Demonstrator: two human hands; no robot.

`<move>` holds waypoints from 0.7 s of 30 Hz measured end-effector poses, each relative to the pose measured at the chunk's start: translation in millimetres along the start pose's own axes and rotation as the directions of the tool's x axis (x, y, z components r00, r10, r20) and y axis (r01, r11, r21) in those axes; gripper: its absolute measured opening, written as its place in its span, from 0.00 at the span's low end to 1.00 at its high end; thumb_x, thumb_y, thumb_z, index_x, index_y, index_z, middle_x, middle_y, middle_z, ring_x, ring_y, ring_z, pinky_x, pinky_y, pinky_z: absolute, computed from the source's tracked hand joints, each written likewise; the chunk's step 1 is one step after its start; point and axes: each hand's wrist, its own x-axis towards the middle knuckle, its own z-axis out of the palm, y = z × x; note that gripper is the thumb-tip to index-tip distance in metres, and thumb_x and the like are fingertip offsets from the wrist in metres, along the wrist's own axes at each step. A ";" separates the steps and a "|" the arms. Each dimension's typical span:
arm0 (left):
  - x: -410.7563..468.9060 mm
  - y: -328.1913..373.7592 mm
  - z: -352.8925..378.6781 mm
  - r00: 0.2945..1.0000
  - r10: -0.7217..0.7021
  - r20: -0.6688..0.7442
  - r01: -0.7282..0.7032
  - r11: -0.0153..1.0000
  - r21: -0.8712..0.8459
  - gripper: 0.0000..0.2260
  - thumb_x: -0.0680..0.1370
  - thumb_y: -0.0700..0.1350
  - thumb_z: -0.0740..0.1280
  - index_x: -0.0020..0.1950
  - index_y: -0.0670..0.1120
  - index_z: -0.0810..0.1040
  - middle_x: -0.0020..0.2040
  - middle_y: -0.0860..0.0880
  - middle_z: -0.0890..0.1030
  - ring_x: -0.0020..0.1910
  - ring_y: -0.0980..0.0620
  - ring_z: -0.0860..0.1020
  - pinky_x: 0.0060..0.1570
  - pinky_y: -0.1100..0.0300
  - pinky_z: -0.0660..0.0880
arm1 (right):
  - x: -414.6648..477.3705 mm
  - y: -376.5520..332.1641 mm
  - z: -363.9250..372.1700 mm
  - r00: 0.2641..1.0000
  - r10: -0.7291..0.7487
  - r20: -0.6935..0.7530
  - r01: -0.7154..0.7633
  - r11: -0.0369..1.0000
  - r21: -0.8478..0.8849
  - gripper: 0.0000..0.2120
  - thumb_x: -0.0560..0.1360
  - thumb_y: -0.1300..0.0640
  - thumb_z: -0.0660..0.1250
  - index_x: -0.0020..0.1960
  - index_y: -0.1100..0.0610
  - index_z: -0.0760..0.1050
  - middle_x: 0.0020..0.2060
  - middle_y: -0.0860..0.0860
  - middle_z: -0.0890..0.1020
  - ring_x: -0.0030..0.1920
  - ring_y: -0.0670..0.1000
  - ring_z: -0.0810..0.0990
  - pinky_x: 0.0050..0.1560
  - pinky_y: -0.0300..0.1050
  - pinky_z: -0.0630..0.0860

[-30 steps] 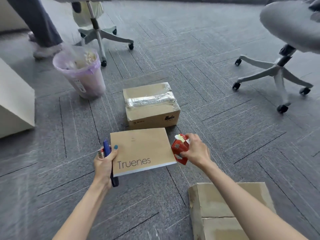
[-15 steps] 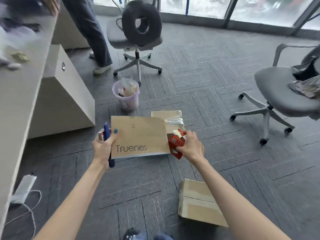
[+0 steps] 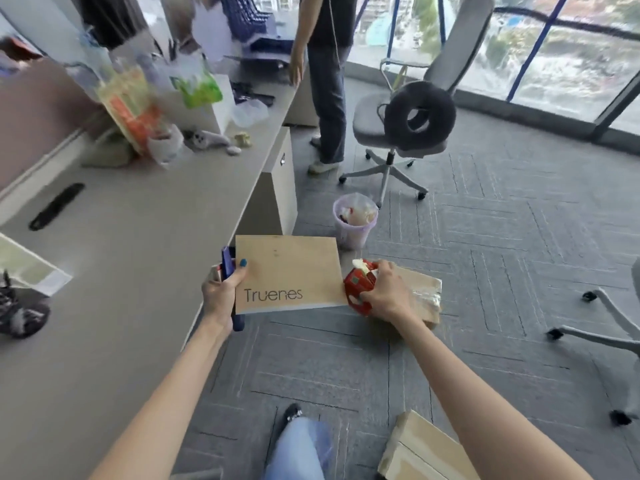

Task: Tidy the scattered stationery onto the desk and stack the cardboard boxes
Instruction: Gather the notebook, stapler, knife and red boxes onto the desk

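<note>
A tan notebook printed "Truenes" is held level in the air between both hands, just right of the grey desk edge. My left hand grips its left edge together with a blue pen and a small white item. My right hand holds a red tape dispenser against the notebook's right edge. A taped cardboard box lies on the carpet behind my right hand. A second cardboard box lies on the floor at the bottom right.
The desk's far end carries bags, a white box and small clutter. A lined waste bin stands beside a pedestal cabinet. A person stands by a chair with a ring cushion. Another chair base is at right.
I have risen and the view has lifted from the floor to the desk. Both hands carried the notebook, pen and tape dispenser upward and left, to the desk's edge.
</note>
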 end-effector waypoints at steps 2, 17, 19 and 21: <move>14.1 8.5 -16.7 0.998 -0.007 -0.063 0.004 0.999 -0.039 0.06 0.74 0.43 0.72 0.43 0.50 0.75 0.40 0.47 0.81 0.37 0.49 0.80 0.29 0.60 0.78 | 18.5 -29.2 6.3 0.997 -0.074 0.019 0.074 0.997 0.013 0.32 0.66 0.54 0.77 0.66 0.55 0.66 0.61 0.53 0.73 0.59 0.57 0.77 0.60 0.57 0.75; 208.3 48.2 -137.0 0.856 -0.134 -0.500 0.015 0.972 -0.236 0.08 0.73 0.44 0.73 0.41 0.50 0.74 0.39 0.48 0.79 0.35 0.50 0.78 0.33 0.57 0.77 | 209.4 -287.1 113.2 0.880 -0.377 0.289 0.428 0.894 -0.136 0.32 0.66 0.52 0.75 0.67 0.54 0.67 0.60 0.52 0.73 0.55 0.59 0.79 0.54 0.53 0.74; 224.0 49.9 -151.1 0.819 -0.161 -0.551 0.014 0.965 -0.260 0.08 0.73 0.44 0.73 0.40 0.50 0.74 0.40 0.48 0.79 0.36 0.50 0.78 0.33 0.57 0.77 | 229.3 -315.7 129.4 0.859 -0.395 0.327 0.458 0.878 -0.142 0.32 0.66 0.54 0.75 0.67 0.53 0.67 0.60 0.53 0.73 0.54 0.59 0.79 0.53 0.52 0.74; 237.3 50.0 -163.8 0.781 -0.190 -0.595 0.013 0.957 -0.289 0.09 0.73 0.44 0.73 0.39 0.50 0.74 0.40 0.48 0.79 0.36 0.49 0.78 0.33 0.57 0.77 | 247.5 -344.0 145.8 0.826 -0.425 0.370 0.505 0.850 -0.152 0.31 0.66 0.54 0.74 0.67 0.53 0.67 0.60 0.53 0.72 0.53 0.59 0.80 0.52 0.52 0.75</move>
